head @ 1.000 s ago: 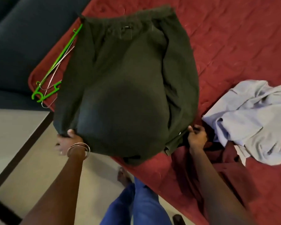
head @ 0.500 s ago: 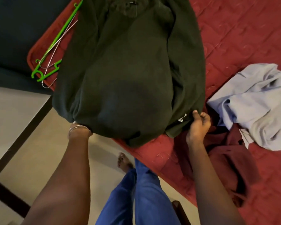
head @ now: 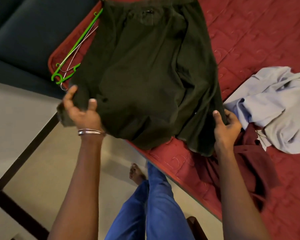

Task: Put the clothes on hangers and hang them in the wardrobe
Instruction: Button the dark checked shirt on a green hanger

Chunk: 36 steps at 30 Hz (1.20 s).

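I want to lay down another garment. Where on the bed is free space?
Free: the red bedspread beyond the light blue garment, right of the dark green garment. Crowded: the near edge, with the maroon garment, and the left corner, with the green hanger.

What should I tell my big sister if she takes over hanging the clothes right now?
Left hand grips the near left corner of the dark green garment; right hand pinches its near right edge.
The garment lies spread on the red bed, partly over the green hanger and a wire hanger.
The light blue garment and a maroon garment lie to the right.
Done: nothing is on a hanger.
Left: hanger all three, then the wardrobe, which is not in view.
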Available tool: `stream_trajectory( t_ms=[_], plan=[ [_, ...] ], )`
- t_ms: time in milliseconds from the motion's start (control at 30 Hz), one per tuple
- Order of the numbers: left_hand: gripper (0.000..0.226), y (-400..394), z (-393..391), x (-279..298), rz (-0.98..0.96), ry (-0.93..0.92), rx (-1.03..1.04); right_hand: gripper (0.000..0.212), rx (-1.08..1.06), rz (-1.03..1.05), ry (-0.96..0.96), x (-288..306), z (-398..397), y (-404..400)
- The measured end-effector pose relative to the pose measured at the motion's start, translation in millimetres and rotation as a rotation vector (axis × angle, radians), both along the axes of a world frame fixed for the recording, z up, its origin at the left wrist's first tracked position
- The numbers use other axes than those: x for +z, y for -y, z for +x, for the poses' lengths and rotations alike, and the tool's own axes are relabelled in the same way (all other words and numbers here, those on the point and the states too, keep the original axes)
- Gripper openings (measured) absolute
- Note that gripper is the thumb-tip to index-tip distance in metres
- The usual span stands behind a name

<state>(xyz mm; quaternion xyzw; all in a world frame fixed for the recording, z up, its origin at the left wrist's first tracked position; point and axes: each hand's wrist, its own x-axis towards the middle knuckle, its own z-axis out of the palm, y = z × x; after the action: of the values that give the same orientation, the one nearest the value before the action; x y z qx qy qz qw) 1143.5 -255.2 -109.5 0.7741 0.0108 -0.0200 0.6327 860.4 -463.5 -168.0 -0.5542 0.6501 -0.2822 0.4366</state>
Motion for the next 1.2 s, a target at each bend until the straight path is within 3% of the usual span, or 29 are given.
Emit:
stream_trajectory(
  t_ms=[67, 100, 200, 267, 400, 500, 600, 667, 700, 800, 867, 967, 1067, 1200],
  plan=[
    [0.055, 22, -29, 12, 0.201, 0.358, -0.552, 0.026, 0.054, -0.090, 0.072, 4, 1, -6],
    [0.059, 30, -46, 15, 0.346, 0.435, -0.831, 0.025, 0.061, -0.134, 0.110, 6, 2, -10],
    [0.066, 29, -89, -2, 1.059, 0.381, -1.551, 0.022, 0.091, -0.211, 0.199, 9, 5, -23],
    [0.057, 11, -104, -23, 1.325, 0.336, -1.794, 0.038, 0.197, -0.142, 0.239, 6, 5, -32],
    [0.056, -25, -99, -46, 1.545, 0.227, -1.673, 0.026, 0.411, 0.134, 0.096, -26, -2, -52],
    [0.042, -33, -95, -48, 1.757, 0.105, -1.615, 0.017, 0.228, 0.273, 0.111, -44, -6, -68],
    [0.042, -29, -88, -57, 1.948, -0.166, -1.523, 0.023, 0.074, 0.361, 0.172, -45, -5, -78],
    [0.041, -16, -86, -56, 1.808, -0.384, -1.422, 0.023, 0.070, 0.382, 0.191, -43, -6, -80],
    [0.037, -5, -88, -52, 1.755, -0.380, -1.430, 0.022, 0.091, 0.381, 0.197, -43, -8, -80],
    [0.032, 38, -97, -29, 1.685, -0.072, -1.349, 0.016, 0.152, 0.365, 0.151, -47, -18, -76],
    [0.030, 60, -110, -26, 1.464, 0.092, -1.373, 0.017, 0.146, 0.353, 0.143, -48, -24, -70],
    [0.046, 81, -142, -42, 1.162, 0.049, -1.523, 0.025, 0.140, 0.324, 0.192, -44, -27, -61],
    [0.070, 83, -176, -70, 1.224, -0.046, -1.573, 0.023, 0.138, 0.339, 0.268, -39, -33, -55],
    [0.035, 66, -188, -91, 1.248, 0.033, -1.601, 0.021, 0.116, 0.340, 0.321, -36, -46, -53]
  ],
)
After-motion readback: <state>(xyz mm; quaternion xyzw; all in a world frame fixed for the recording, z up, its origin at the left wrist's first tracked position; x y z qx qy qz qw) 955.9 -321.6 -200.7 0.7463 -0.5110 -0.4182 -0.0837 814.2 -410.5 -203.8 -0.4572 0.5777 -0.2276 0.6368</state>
